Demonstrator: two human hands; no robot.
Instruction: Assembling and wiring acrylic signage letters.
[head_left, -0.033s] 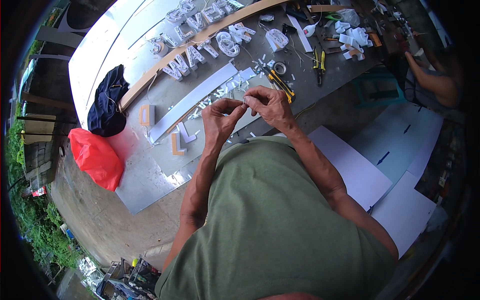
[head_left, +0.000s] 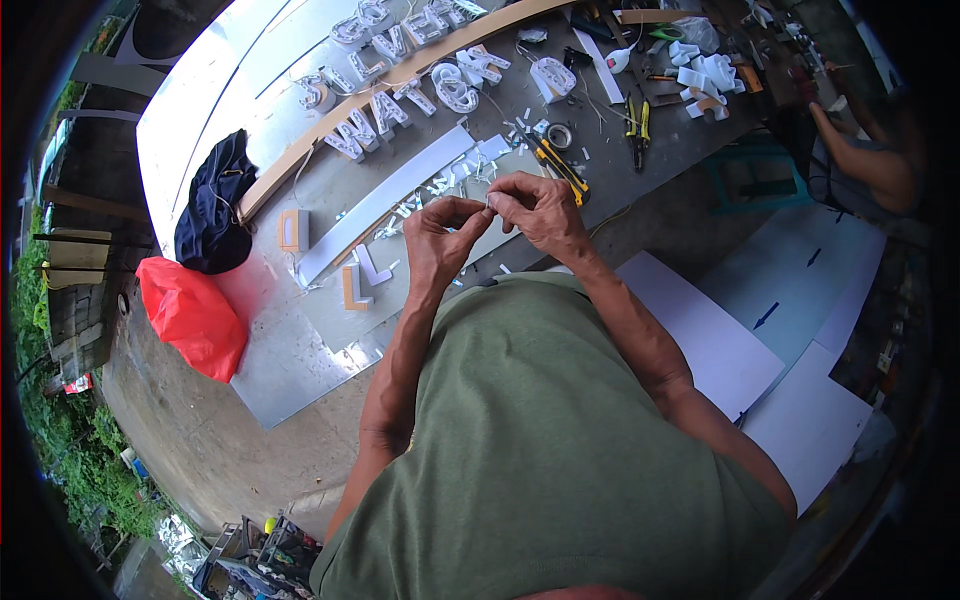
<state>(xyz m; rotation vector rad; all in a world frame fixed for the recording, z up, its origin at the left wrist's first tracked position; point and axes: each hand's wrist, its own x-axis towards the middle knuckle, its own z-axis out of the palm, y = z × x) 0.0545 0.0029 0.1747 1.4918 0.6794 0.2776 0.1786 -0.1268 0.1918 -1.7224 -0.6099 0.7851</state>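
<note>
My left hand [head_left: 440, 238] and my right hand [head_left: 543, 212] meet over the near edge of the workbench. Thumbs and fingertips of both are pinched together around something tiny and pale, too small to name. Beneath and beyond them lie scattered small white strips [head_left: 460, 178]. A yellow utility knife [head_left: 562, 172] rests just past my right hand, with a roll of tape [head_left: 559, 136] behind it. To the left of my left hand are a white L-shaped piece [head_left: 373, 266] and a brown-and-white L-shaped piece [head_left: 355, 288].
White block letters [head_left: 386, 112] with wires stand along a long brown strip [head_left: 330, 125]. Yellow-handled cutters [head_left: 638, 132] lie at right. A dark cloth [head_left: 215, 205] and a red plastic bag [head_left: 192, 318] sit at left. White sheets [head_left: 700, 330] lean low right; another person [head_left: 865, 170] sits beyond.
</note>
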